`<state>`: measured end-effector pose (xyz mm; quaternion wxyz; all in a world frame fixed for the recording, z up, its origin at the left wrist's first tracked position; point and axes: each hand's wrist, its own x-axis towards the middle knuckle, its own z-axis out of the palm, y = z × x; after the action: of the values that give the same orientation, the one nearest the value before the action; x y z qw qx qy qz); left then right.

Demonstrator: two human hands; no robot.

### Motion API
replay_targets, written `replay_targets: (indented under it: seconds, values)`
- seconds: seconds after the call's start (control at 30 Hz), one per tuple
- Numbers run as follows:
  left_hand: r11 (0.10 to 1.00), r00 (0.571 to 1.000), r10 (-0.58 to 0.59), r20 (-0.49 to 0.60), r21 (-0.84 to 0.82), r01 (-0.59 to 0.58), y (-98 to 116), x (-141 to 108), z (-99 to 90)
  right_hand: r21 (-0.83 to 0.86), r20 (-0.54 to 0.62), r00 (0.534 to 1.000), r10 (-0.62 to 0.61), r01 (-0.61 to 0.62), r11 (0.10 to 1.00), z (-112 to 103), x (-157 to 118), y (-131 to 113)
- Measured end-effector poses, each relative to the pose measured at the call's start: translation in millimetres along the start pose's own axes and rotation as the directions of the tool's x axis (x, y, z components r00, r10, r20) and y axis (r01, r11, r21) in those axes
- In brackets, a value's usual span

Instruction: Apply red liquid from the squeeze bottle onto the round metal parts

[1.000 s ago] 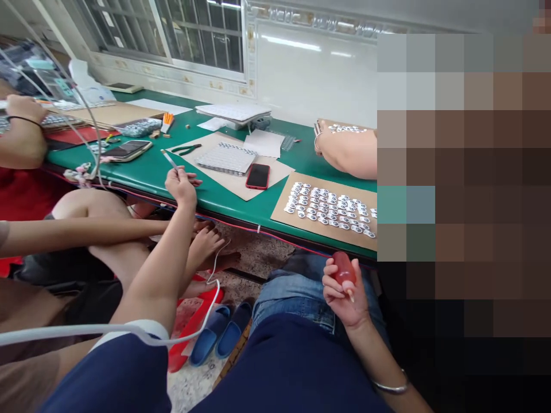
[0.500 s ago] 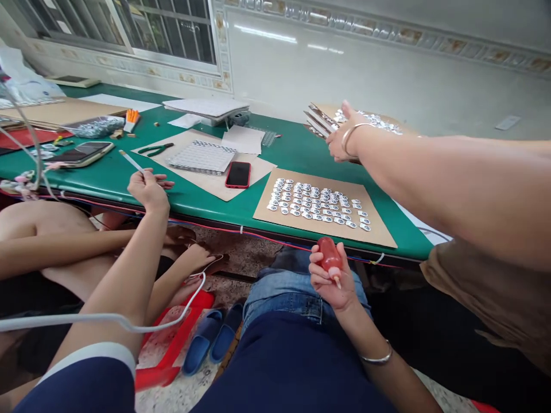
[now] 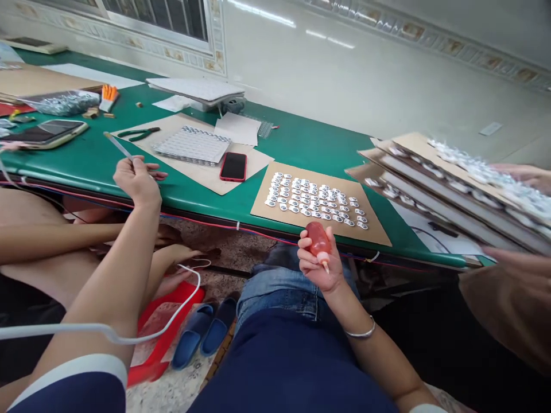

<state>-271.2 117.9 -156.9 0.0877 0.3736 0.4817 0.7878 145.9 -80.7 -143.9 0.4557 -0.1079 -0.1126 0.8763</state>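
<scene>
My left hand (image 3: 138, 182) is raised over the table's front edge, its fingers closed on a thin pale stick (image 3: 118, 145) that points up and to the left. In front of my lap, my right hand (image 3: 323, 267) is wrapped round a red squeeze bottle (image 3: 319, 240), whose pale nozzle points down. Just beyond the bottle, a brown board (image 3: 374, 230) lies on the green table with rows of small white pieces (image 3: 307, 198) on it. Left of that board, a red-edged phone (image 3: 233, 166) rests on a sheet beside a stack of clear trays (image 3: 193, 146).
At the right, another person's hands hold a stack of boards (image 3: 456, 189) bearing white pieces. Green-handled pliers (image 3: 138, 134) and an orange-topped tool (image 3: 109, 97) lie on the table's left side. A white cable (image 3: 86, 329) crosses my left arm. Another person sits at the left.
The other person's stack of boards has moved off the table's back, toward the right and nearer. Both my hands keep their holds; the view has shifted slightly.
</scene>
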Motion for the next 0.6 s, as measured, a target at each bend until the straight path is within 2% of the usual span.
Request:
replay_targets:
  seconds: [0.13, 0.3, 0.43, 0.53, 0.6]
  values:
    - [1.000, 1.000, 0.003, -0.013, -0.007, -0.004, 2, -2, 1.8, -0.038, -0.008, 1.000, -0.019, 0.019, 0.999, 6, 9, -4]
    - [0.999, 1.000, 0.030, -0.005, 0.029, -0.030, 1, -3, 2.2, -0.105, 0.025, 0.999, -0.043, 0.046, 0.993, 25, 35, -19]
    - [0.987, 0.994, 0.097, 0.057, 0.126, -0.103, -4, -1, -0.9, -0.151, 0.059, 0.989, -0.138, 0.146, 0.978, 43, 61, -35]
    - [0.979, 0.992, 0.101, 0.077, 0.169, -0.113, -6, -2, -5.0, -0.327, 0.038, 0.957, -0.288, 0.284, 0.901, 54, 77, -51]
    - [0.977, 0.990, 0.103, 0.093, 0.180, -0.119, -5, -3, -8.9, -0.543, 0.028, 0.909, -0.415, 0.362, 0.757, 60, 85, -65]
